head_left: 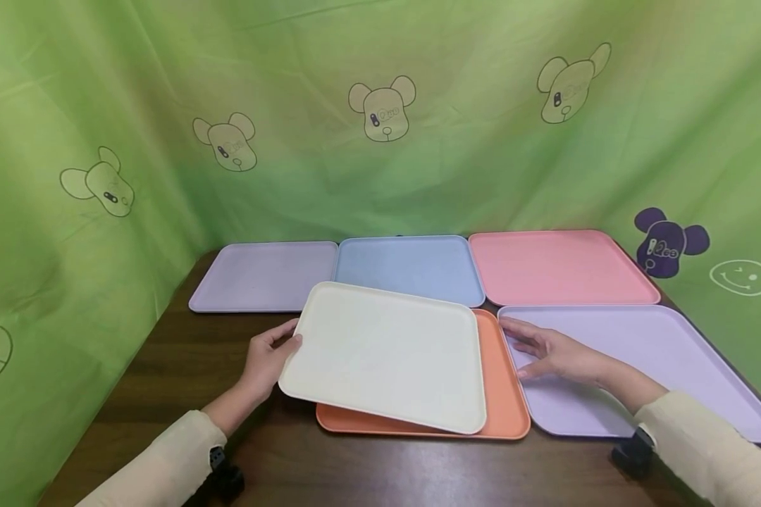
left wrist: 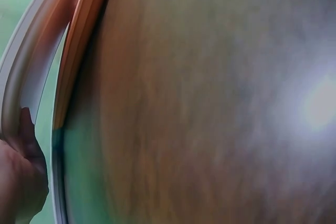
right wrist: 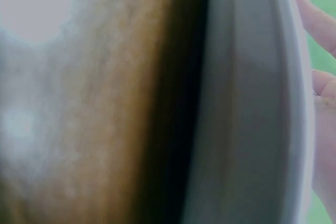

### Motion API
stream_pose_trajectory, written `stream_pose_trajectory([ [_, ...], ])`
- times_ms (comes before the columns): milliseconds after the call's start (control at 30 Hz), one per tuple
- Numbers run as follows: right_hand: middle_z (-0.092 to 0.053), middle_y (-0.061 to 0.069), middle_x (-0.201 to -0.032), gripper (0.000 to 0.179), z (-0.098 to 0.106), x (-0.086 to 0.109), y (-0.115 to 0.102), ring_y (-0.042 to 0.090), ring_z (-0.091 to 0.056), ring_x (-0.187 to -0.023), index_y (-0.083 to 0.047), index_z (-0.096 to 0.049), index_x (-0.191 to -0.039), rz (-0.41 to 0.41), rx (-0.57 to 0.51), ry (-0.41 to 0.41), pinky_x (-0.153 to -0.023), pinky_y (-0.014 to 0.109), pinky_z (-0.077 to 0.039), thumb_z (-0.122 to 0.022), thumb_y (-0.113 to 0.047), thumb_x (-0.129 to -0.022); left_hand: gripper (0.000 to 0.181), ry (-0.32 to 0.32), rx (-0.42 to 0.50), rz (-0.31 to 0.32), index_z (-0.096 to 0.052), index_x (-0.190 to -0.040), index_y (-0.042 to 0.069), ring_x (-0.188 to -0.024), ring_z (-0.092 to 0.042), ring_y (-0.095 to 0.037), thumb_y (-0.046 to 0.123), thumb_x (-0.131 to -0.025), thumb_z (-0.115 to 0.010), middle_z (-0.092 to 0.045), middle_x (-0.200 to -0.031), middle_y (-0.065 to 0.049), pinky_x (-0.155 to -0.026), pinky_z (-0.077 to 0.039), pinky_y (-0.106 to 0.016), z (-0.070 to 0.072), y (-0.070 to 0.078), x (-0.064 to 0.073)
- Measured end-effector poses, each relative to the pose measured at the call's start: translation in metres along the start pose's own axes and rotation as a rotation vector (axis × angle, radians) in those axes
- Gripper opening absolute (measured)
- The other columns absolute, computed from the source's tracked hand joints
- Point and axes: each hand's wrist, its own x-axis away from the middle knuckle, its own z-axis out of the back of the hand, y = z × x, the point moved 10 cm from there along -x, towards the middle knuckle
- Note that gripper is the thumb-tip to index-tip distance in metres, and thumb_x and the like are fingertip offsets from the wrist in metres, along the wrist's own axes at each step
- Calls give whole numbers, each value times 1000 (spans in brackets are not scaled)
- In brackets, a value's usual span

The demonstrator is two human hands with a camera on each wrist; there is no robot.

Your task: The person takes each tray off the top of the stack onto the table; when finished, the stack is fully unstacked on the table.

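Note:
In the head view my left hand [head_left: 268, 362] pinches the left edge of a white tray [head_left: 387, 355], thumb on top of the rim. This tray is tilted, with its left side raised above an orange tray [head_left: 504, 380] that it mostly covers. The left wrist view shows the hand [left wrist: 23, 177] at the white rim [left wrist: 21, 77], above the orange tray's edge [left wrist: 79, 51]. My right hand [head_left: 561, 355] is over the left part of a large lavender tray [head_left: 647, 366]. Its fingers are spread near that tray's left rim, holding nothing; whether they touch it I cannot tell.
Along the back lie a purple tray [head_left: 266, 278], a light blue tray [head_left: 402, 267] and a pink tray [head_left: 561, 267], side by side. The trays lie on a dark wooden table [head_left: 184, 394]. A green curtain [head_left: 304, 162] with bear-head prints hangs behind and at both sides.

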Motion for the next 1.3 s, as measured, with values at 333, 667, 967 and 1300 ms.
stream_pose_trajectory([
  [333, -7, 37, -152, 96, 0, -1, 2, 57, -16, -133, 13, -10, -149, -12, 9, 6, -96, 16, -39, -76, -4, -80, 36, 28, -43, 2, -60, -128, -6, -78, -63, -7, -1, -92, -62, -64, -112, -18, -62, -55, -23, 32, 3, -9],
  [667, -4, 37, -152, 95, -1, -2, 2, 57, -15, -133, 13, -8, -149, 2, -24, -13, -96, 20, -42, -74, -1, -81, 41, 97, -27, -23, -57, -129, -8, -80, -62, -4, -2, -89, -65, -68, -91, 10, -62, -54, -21, 75, 2, -16],
  [967, -4, 38, -152, 94, -1, -1, -3, 58, -14, -133, 13, -8, -149, 19, -35, -19, -96, 20, -43, -73, -1, -82, 29, 126, 149, 13, -75, -110, 22, -80, -63, -5, 3, -88, -70, -70, -91, 10, -62, -55, -21, 115, -3, -18],
  [1300, -5, 37, -152, 94, -1, -1, -2, 54, -19, -133, 13, -9, -149, 13, -24, -13, -96, 20, -42, -73, -1, -82, 31, 86, 297, -7, -75, -110, 20, -81, -67, -6, -2, -90, -66, -71, -98, 9, -63, -56, -22, 154, -5, -18],
])
